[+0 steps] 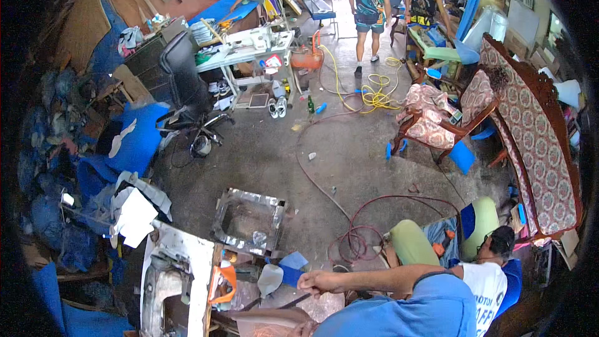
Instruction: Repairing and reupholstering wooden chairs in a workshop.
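Note:
My right hand [319, 282] is raised in front of my blue sleeve, its fingers pinched together. Whatever is between them is too small to make out. Low at the bottom edge, my left hand [304, 329] shows only in part, next to a pinkish-brown piece of material [265, 319]; its fingers are mostly hidden. A dark strip [294, 301] runs slantwise beneath the right hand. Beyond that hand lie a blue scrap [293, 274] and a pale grey piece [270, 279].
At left stands a worn sewing table [181, 237], with a metal frame [249, 219] on the floor beyond. A co-worker in white [483, 284] sits close at right, by green cushions [415, 243]. A hose [359, 240] coils ahead. Two people stand near the patterned armchair [430, 122].

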### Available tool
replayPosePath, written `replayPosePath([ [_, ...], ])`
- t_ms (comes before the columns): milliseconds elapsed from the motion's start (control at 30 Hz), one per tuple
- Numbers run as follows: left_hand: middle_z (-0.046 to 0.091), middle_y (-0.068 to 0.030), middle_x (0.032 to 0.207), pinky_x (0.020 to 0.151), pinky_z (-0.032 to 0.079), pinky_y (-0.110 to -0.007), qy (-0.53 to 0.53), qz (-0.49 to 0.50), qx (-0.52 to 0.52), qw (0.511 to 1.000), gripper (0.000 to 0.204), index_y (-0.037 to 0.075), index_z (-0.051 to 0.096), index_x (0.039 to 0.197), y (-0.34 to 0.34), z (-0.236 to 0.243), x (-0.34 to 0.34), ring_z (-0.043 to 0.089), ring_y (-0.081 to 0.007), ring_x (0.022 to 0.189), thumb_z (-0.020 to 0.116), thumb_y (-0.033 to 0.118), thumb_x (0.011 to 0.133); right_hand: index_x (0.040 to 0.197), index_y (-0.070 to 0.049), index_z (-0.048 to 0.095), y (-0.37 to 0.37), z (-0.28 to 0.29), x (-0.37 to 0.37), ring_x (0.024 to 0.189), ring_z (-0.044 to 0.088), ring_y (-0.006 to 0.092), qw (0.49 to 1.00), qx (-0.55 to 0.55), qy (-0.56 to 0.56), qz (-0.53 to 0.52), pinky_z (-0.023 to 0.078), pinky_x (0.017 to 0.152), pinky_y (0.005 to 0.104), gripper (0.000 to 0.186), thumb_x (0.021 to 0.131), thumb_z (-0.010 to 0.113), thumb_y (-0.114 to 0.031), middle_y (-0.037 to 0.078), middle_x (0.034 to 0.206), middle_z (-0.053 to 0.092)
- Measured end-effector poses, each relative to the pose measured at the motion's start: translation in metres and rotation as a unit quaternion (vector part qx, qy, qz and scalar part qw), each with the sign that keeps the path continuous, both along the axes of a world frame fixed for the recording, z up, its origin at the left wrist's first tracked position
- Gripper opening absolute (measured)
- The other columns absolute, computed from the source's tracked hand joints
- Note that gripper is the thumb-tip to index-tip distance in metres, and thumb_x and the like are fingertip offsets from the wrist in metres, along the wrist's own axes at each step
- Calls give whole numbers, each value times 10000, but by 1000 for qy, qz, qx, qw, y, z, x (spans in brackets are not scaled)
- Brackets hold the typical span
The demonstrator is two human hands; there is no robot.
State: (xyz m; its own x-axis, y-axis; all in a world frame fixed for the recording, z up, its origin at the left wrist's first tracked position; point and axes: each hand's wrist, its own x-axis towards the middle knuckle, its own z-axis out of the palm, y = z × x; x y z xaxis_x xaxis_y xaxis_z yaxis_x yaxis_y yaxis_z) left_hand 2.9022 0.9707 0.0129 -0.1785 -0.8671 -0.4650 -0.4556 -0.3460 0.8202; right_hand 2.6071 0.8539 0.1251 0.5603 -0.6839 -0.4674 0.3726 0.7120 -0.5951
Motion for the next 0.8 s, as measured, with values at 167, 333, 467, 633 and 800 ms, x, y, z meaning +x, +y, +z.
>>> replayPosePath([
  [167, 661, -4, 829, 553, 397, -249, 82, -115, 11, 990, 372, 65, 668, 1120, -95, 155, -132, 490, -67, 629, 638, 381, 927, 1142, -26, 555, -19, 29, -96, 687, 530, 98, 985, -32, -9, -170, 484, 638, 240, 237, 945, 569, -157, 9, 821, 574],
  [333, 704, -81, 864, 759, 496, -264, 147, -134, 26, 980, 205, -37, 696, 933, -169, 140, -199, 631, -123, 804, 636, 159, 918, 1184, 21, 546, -22, 54, -160, 737, 566, 96, 961, -79, 2, -265, 495, 693, 239, 305, 929, 598, -138, 73, 986, 649],
  [467, 697, -34, 840, 686, 476, -222, 169, -174, -4, 970, 180, -19, 700, 941, -210, 167, -259, 602, -83, 767, 640, 149, 916, 1152, 10, 574, -18, 88, -198, 711, 580, 93, 921, -79, 24, -380, 506, 684, 231, 271, 915, 623, -114, 80, 971, 669],
  [633, 703, -44, 873, 759, 493, -249, 197, -259, -29, 945, 163, -19, 703, 943, -250, 172, -314, 628, -109, 817, 621, 120, 923, 1090, -9, 596, -16, 102, -232, 681, 598, 112, 854, -106, 20, -509, 509, 644, 231, 222, 894, 648, -102, 82, 918, 670],
  [800, 684, -43, 956, 748, 470, -226, 281, -332, -6, 900, 137, -23, 695, 954, -301, 159, -358, 593, -84, 851, 656, 97, 899, 1074, -31, 569, -36, 112, -268, 666, 562, 124, 803, -117, 64, -581, 498, 653, 287, 245, 880, 662, -150, 77, 880, 651],
])
